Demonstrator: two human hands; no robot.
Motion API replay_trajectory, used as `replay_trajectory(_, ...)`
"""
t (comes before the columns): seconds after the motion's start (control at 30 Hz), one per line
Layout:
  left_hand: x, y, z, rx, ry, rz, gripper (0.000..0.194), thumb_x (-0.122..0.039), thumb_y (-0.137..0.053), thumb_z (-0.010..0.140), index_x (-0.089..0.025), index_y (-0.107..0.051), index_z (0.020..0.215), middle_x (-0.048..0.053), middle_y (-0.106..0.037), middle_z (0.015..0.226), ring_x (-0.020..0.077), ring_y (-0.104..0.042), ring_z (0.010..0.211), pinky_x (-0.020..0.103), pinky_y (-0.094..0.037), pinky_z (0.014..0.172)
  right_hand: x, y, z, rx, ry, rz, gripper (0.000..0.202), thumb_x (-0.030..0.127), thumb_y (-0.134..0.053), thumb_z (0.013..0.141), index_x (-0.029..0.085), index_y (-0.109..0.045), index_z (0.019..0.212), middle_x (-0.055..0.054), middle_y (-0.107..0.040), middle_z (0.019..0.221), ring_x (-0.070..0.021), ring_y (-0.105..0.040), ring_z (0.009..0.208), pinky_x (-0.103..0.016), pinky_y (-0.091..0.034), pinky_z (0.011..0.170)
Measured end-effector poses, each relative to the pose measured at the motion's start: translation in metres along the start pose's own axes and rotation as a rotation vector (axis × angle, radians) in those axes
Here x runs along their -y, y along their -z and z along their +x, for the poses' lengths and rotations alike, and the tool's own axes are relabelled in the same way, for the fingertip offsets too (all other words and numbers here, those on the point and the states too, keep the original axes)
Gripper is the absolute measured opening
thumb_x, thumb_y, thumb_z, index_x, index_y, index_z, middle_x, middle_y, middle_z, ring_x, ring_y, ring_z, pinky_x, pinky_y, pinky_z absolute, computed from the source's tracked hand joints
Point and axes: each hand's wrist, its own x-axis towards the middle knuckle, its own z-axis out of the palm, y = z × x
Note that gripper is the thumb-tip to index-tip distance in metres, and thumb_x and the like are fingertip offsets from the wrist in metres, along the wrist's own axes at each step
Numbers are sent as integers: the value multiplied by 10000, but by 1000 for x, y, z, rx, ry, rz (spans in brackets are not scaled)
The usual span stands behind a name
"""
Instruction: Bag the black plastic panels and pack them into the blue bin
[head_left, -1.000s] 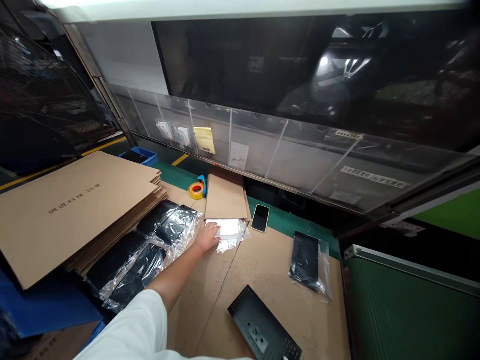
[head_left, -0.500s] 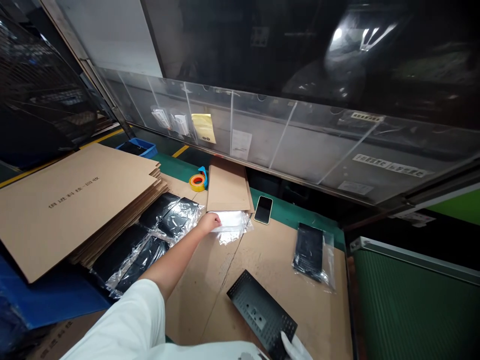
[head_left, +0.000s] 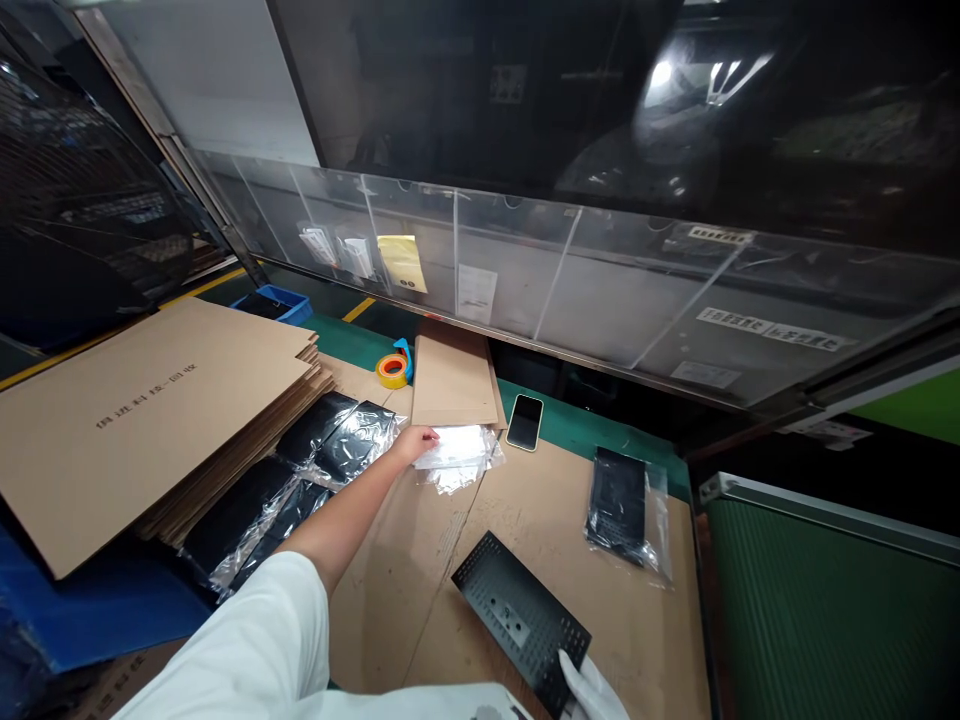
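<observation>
With the left hand (head_left: 415,443) as the clock's centre, the blue tray (head_left: 301,311) between ten and eleven o'clock holds dark items too small to make out; bagged black pieces (head_left: 358,438) in clear plastic lie from eight to nine; the clear pockets (head_left: 514,255) along twelve hold white papers (head_left: 358,257) and a yellow sheet (head_left: 403,262); another clear bag (head_left: 655,520) between three and four holds a black piece (head_left: 619,500). The left arm (head_left: 352,515) reaches up from seven, fingers curled at the left edge of the plastic bags (head_left: 459,447) at three; whether they pinch one I cannot tell. At five, the white-gloved right hand (head_left: 590,690), partly cut off below, grips the near end of the black perforated panel (head_left: 517,618), thumb on top. Compared with a second ago, the left fingers are drawn in rather than spread, and the glove, then almost out of view, shows plainly.
</observation>
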Motion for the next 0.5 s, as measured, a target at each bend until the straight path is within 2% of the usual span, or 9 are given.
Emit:
replay_trajectory(0.13, -3, 1, 2, 22, 34, -37, 206, -331, -641, 864, -126, -663, 858, 30, -683, 839, 168, -638, 801, 360, -504, 801, 0, 9, -2, -13, -23, 55, 680, 563, -823, 514, 280, -716, 1123, -86, -736, 1102, -337, -608, 1170, -393, -515, 963)
replay_trajectory(0.37, -10, 4, 6, 88, 82, -97, 153, -268, -705, 769, -117, -696, 790, 30, -690, 729, 159, -627, 699, 315, -497, 722, -6, 9, 0, 23, -31, 152, 704, 528, -853, 514, 251, -700, 1143, -98, -727, 1129, -340, -594, 1189, -418, -491, 1002)
replay_trajectory(0.5, -12, 1, 6, 59, 103, -125, 137, -230, -743, 740, -119, -663, 755, 36, -701, 814, 154, -637, 754, 324, -500, 777, -6, 6, 0, 24, -26, 151, 698, 532, -855, 522, 245, -700, 1139, -88, -734, 1116, -325, -588, 1199, -407, -475, 1015)
